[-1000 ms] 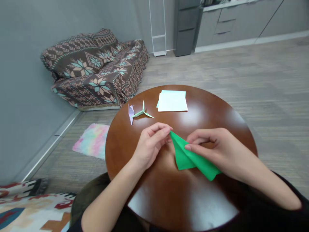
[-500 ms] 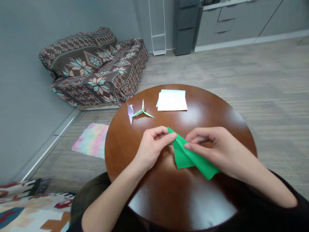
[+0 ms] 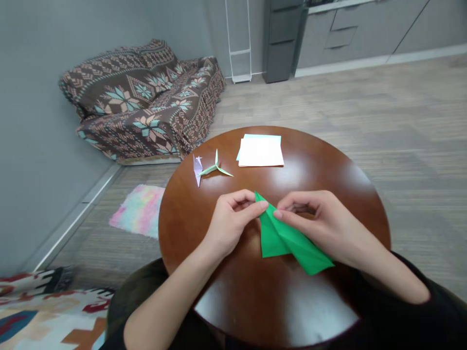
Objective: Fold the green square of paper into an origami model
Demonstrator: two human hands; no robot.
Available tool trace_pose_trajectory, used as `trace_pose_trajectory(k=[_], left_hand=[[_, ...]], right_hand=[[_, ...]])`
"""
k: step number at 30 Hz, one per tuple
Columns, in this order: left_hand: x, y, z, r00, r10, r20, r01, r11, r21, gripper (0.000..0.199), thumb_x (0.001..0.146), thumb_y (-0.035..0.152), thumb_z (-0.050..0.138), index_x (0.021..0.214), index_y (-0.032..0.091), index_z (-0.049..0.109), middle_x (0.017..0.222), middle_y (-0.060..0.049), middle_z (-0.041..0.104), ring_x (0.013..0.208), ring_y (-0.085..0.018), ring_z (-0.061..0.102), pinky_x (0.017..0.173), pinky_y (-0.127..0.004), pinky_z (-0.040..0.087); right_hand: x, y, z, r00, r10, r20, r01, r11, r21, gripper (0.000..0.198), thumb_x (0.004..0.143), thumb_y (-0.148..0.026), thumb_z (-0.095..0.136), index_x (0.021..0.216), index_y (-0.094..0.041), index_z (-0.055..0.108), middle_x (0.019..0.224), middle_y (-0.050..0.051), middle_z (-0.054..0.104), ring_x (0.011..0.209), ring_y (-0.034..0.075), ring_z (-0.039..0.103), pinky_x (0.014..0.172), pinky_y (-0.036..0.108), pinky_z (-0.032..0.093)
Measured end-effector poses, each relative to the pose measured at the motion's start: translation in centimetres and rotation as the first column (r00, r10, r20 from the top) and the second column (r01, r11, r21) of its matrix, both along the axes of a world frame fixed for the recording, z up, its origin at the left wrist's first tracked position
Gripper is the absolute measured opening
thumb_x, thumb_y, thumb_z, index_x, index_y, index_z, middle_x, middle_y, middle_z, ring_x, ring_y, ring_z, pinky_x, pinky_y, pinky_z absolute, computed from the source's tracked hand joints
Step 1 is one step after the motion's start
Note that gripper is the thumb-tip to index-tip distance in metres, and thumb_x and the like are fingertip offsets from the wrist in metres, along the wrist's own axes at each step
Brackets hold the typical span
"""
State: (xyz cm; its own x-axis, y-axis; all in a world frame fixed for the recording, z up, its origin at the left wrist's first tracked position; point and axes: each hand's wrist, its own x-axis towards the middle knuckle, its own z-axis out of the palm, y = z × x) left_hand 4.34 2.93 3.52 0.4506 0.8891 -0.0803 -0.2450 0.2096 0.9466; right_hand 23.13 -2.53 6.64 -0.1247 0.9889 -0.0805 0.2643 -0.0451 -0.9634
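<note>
A sheet of green paper [image 3: 292, 238], folded and creased, is held above the round brown table [image 3: 241, 296]. Its narrow tip points up and to the left, and two flaps hang down below. My left hand [image 3: 233, 216] pinches it near the tip between thumb and fingers. Along the upper edge, my right hand [image 3: 321, 218] grips it with the thumb in front; the fingers behind are partly hidden by the paper.
On the far left of the table lie a purple folded paper piece [image 3: 197, 170] and a pale green three-pointed one [image 3: 216, 166]. A stack of white paper [image 3: 260, 151] lies at the back. Beyond stands a sofa [image 3: 146, 102] under a patterned cover.
My right hand has slid slightly up and left along the green paper's edge, closer to my left hand. The lower flaps have shifted a little; my left hand is almost still.
</note>
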Motion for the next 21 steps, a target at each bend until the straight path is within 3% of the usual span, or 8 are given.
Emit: trace_pose_trajectory(k=[10,14,21], left_hand=[[0.1,0.3,0.6,0.986,0.119,0.120,-0.106,0.988,-0.108,0.013,0.076,0.021,0.085,0.072,0.013,0.076,0.074,-0.001,0.069,0.069,-0.009,0.061,0.068,-0.020,0.050],[-0.3,0.7,0.6,0.983,0.145,0.114,-0.141,0.989,-0.040,0.016,0.080,0.028,0.082,0.077,0.014,0.076,0.076,-0.002,0.067,0.072,-0.011,0.061,0.073,-0.022,0.051],[0.0,0.1,0.2,0.998,0.030,-0.053,-0.022,0.990,0.141,0.021,0.076,0.030,0.087,0.077,0.015,0.072,0.078,-0.001,0.069,0.072,-0.012,0.060,0.072,-0.024,0.049]], right_hand=[[-0.2,-0.6,0.3,0.990,0.035,0.140,-0.040,0.999,0.033,0.017,0.092,-0.025,0.064,0.077,-0.018,0.071,0.069,-0.001,0.068,0.062,0.014,0.061,0.057,0.024,0.044],[-0.1,-0.7,0.6,0.990,0.007,0.139,-0.013,0.999,0.042,0.017,0.092,-0.025,0.064,0.078,-0.019,0.072,0.071,0.001,0.070,0.065,0.016,0.063,0.058,0.025,0.046],[-0.1,-0.9,1.0,0.987,-0.027,0.158,0.022,0.999,0.037,0.017,0.091,-0.028,0.065,0.077,-0.020,0.072,0.070,0.002,0.073,0.064,0.018,0.064,0.057,0.026,0.048]])
